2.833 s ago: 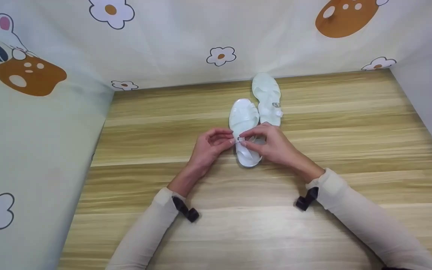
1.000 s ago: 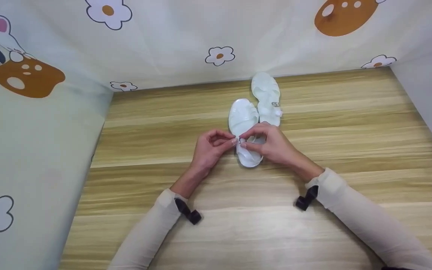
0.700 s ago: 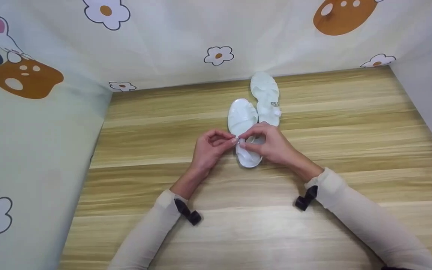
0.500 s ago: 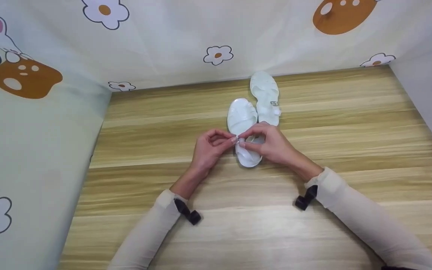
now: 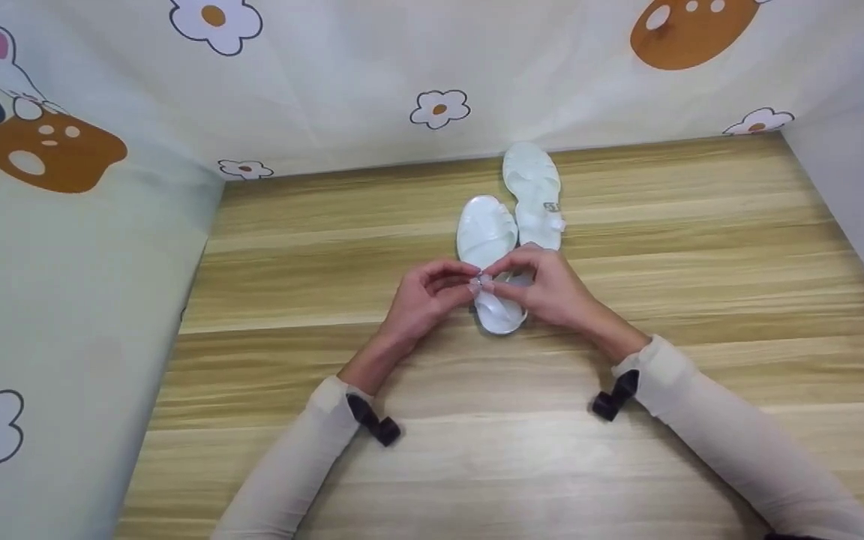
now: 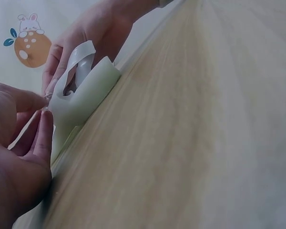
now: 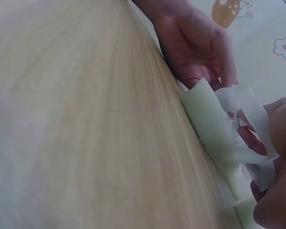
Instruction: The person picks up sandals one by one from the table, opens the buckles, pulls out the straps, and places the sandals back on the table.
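Note:
A white jelly sandal lies on the wooden surface, heel toward me. My left hand pinches the small buckle end of its ankle strap from the left side. From the right, my right hand pinches the strap between thumb and index finger, the two sets of fingertips nearly meeting. The fingers hide most of the buckle. In the left wrist view the raised heel part stands beside the fingertips; in the right wrist view the strap arches over the sandal to the right fingers.
A second white sandal lies behind to the right, its toe by the patterned back wall sheet; my right hand covers its heel end. Wood-grain flooring spreads around both sandals. A plain pale wall rises at the right.
My left fingertips have shifted slightly right, closer to the right fingertips at the buckle. The right hand stays at the strap, and both sandals lie where they were.

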`<state>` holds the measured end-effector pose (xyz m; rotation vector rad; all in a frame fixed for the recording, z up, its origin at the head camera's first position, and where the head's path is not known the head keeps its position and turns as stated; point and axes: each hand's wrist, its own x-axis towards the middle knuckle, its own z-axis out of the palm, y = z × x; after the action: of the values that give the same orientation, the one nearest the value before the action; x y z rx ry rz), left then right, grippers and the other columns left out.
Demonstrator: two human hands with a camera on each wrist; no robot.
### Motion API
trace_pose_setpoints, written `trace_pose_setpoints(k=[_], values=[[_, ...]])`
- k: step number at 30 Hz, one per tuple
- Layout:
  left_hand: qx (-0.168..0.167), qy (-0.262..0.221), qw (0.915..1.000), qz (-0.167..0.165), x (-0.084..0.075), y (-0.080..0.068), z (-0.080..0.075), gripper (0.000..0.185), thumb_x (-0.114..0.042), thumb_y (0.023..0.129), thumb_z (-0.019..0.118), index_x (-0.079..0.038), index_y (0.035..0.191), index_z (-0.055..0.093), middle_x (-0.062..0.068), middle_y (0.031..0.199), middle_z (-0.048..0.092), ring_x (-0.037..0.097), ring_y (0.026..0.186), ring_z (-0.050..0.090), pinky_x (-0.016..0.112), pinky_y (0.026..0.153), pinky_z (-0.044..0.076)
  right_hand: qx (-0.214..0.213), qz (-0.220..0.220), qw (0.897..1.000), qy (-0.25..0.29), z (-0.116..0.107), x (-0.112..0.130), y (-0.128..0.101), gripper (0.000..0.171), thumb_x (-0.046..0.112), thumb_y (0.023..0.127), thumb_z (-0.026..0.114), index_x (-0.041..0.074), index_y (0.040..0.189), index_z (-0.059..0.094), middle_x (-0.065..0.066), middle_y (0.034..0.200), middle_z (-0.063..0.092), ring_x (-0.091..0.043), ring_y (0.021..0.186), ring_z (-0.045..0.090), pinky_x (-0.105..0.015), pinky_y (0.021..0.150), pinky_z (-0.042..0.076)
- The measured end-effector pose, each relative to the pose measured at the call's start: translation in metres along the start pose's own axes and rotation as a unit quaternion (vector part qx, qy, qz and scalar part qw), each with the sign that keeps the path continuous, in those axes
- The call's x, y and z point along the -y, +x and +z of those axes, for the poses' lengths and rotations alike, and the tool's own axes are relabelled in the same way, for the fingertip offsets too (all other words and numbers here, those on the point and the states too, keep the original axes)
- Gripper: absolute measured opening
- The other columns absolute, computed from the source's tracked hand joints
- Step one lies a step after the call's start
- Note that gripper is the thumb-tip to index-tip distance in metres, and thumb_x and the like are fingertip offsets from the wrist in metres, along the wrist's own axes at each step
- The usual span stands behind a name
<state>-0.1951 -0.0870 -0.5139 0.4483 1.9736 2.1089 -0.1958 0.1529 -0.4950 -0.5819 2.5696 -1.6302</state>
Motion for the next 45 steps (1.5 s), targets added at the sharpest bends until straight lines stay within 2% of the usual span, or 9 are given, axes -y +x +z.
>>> trace_pose_setpoints(k=[5,10,16,21,29,32,40,45], values=[[0.001,-0.002,1.0,-0.007,0.0012,0.0011,0.0022,0.033,-0.004,0.094,0.083,0.003,0.125,0.076,0.018,0.122,0.079,0.022,0.113,0.078,0.036,0.102,0.062,-0.003,-0.004,1.0,0.0,0.0,0.0003,-0.0003,0.012,0.023,0.092,0.09,0.02,0.103,0.086,-0.004,0.103,0.078,-0.021,0.104,0.066,-0.033,0.095,0.048],[-0.004,0.021,0.9998,-0.002,0.0013,0.0013,0.0027,0.028,-0.006,0.096,0.082,0.001,0.122,0.078,0.016,0.119,0.081,0.019,0.111,0.078,0.034,0.099,0.063,-0.003,-0.005,1.0,0.005,0.0001,0.0001,-0.0004,0.013,0.027,0.092,0.09,0.02,0.102,0.086,-0.003,0.103,0.078,-0.021,0.104,0.067,-0.032,0.095,0.049],[-0.014,0.03,0.9994,-0.014,0.0002,0.0018,0.0033,0.022,-0.01,0.097,0.082,-0.001,0.117,0.08,0.013,0.114,0.081,0.019,0.108,0.078,0.033,0.098,0.063,0.003,-0.012,1.0,0.008,0.0005,-0.0014,0.0001,0.012,0.027,0.094,0.088,0.022,0.104,0.085,0.002,0.105,0.079,-0.018,0.108,0.067,-0.031,0.098,0.048],[-0.016,0.038,0.9989,-0.023,-0.001,0.0015,0.0043,0.022,-0.01,0.097,0.081,-0.001,0.117,0.079,0.014,0.116,0.08,0.02,0.109,0.078,0.033,0.098,0.063,0.013,-0.008,1.0,0.018,0.0004,-0.0008,0.0002,0.012,0.025,0.096,0.085,0.02,0.107,0.083,0.0,0.106,0.078,-0.018,0.108,0.066,-0.032,0.098,0.048],[0.004,0.03,0.9994,-0.019,0.0005,0.0022,0.0026,0.028,-0.009,0.096,0.083,0.001,0.121,0.077,0.016,0.12,0.079,0.022,0.112,0.077,0.034,0.099,0.063,0.024,0.004,0.999,0.042,0.0015,-0.003,0.0002,0.013,0.023,0.098,0.082,0.017,0.109,0.081,-0.003,0.109,0.077,-0.019,0.11,0.067,-0.036,0.1,0.049],[0.01,0.023,0.9995,-0.019,0.0012,0.0024,0.0018,0.029,-0.008,0.095,0.084,0.001,0.122,0.077,0.017,0.119,0.079,0.022,0.113,0.077,0.035,0.099,0.064,0.027,0.011,0.998,0.053,0.0021,-0.003,0.0005,0.013,0.025,0.099,0.082,0.016,0.109,0.081,-0.004,0.108,0.077,-0.019,0.11,0.068,-0.034,0.098,0.05],[-0.001,0.021,0.9995,-0.023,0.0005,0.0015,0.0026,0.029,-0.007,0.094,0.084,0.002,0.121,0.076,0.017,0.117,0.079,0.021,0.11,0.077,0.034,0.098,0.064,0.038,0.032,0.995,0.083,0.0026,-0.0012,0.0014,0.017,0.029,0.101,0.08,0.016,0.112,0.08,-0.004,0.107,0.08,-0.02,0.107,0.072,-0.025,0.085,0.055],[-0.006,0.024,0.9993,-0.027,-0.0008,0.0016,0.0041,0.03,-0.007,0.094,0.085,0.002,0.121,0.076,0.017,0.117,0.079,0.022,0.11,0.078,0.034,0.098,0.064,0.041,0.027,0.995,0.087,0.0016,-0.0015,0.0011,0.016,0.025,0.1,0.08,0.014,0.112,0.079,-0.005,0.108,0.079,-0.02,0.108,0.071,-0.025,0.088,0.054]])
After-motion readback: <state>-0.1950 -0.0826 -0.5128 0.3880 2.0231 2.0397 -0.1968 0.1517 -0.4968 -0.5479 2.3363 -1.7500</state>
